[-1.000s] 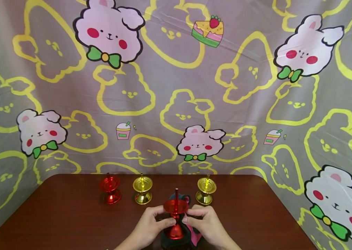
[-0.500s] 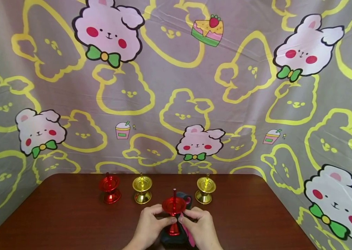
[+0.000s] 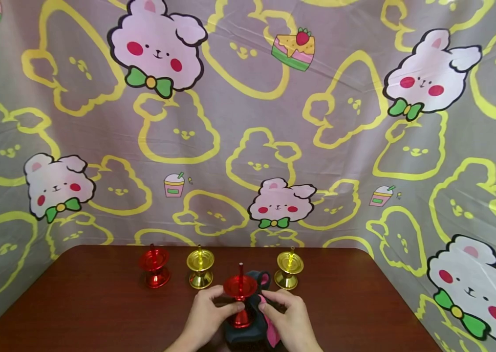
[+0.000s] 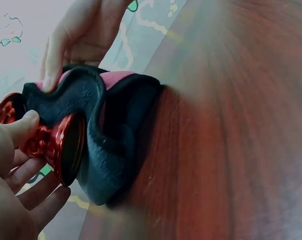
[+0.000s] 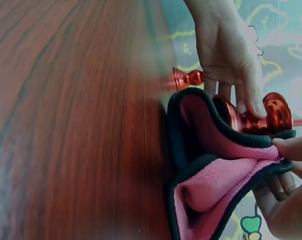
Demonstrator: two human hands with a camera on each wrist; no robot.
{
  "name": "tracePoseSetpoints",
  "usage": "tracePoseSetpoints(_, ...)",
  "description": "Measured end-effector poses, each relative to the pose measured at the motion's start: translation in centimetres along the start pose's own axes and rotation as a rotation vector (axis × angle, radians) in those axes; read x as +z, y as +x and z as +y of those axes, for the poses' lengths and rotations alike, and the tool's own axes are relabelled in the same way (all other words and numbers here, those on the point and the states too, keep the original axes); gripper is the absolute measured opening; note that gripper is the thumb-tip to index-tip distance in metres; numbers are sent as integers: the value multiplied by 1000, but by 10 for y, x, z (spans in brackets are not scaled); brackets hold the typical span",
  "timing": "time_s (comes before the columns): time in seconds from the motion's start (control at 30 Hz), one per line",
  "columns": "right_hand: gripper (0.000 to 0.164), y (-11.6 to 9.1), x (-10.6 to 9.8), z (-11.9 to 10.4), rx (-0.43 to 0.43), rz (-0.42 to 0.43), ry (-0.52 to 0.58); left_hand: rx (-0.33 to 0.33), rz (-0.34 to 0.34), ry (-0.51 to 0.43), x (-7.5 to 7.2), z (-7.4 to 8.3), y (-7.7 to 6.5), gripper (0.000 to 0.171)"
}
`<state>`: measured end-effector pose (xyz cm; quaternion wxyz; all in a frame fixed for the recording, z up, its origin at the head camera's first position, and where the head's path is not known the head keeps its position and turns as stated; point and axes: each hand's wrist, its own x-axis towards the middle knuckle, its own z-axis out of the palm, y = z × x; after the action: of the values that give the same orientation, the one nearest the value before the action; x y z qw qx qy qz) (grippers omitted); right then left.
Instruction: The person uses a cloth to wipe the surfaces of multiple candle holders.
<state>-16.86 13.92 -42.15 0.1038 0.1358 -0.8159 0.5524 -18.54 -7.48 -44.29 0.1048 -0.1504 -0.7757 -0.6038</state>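
Note:
Between my hands in the head view stands a shiny red candle holder (image 3: 240, 287), upright, with a wide dish and a thin spike on top. My left hand (image 3: 204, 315) grips its narrow stem, the thumb across the front. Folded around its base and right side is a cloth (image 3: 244, 334), dark grey on one face and pink on the other. My right hand (image 3: 291, 318) pinches the cloth's edge between thumb and fingers, beside the holder. The right wrist view shows the cloth's pink side (image 5: 215, 182) gathered in folds; in the left wrist view the holder's base (image 4: 73, 145) lies against the dark side.
Farther back on the brown wooden table (image 3: 98, 313) stand another red candle holder (image 3: 155, 264) at the left, a gold candle holder (image 3: 201, 261) beside it, and a second gold candle holder (image 3: 290, 264) to the right. A patterned curtain (image 3: 248, 112) hangs behind and along both sides.
The red candle holder has shifted slightly left and away from me in my left hand. My right hand's fingertips have come apart from the holder, with the cloth still pinched.

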Motion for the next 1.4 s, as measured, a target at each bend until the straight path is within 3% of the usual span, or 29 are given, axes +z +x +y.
tracePoseSetpoints(0.37,24,-11,-25,-3,34,84,53,-62,94,-30,-3,-12,23,25)
tracePoseSetpoints(0.47,22,-19,-32,0,-47,85,74,-63,117,-10,1,-16,31,25)
tracePoseSetpoints(0.63,22,-34,-45,12,-290,26,62,-69,131,2,11,-23,42,27)
tracePoseSetpoints(0.87,29,-54,-64,22,-351,-51,113,-44,180,25,23,-34,56,28)
tracePoseSetpoints(1.03,41,-63,-78,29,-469,-77,99,-63,225,50,32,-46,66,28)
tracePoseSetpoints(1.23,39,-71,-88,32,-421,-64,75,-96,248,38,41,-58,73,29)
tracePoseSetpoints(1.4,39,-74,-88,36,-401,-30,50,-84,252,42,44,-63,77,30)
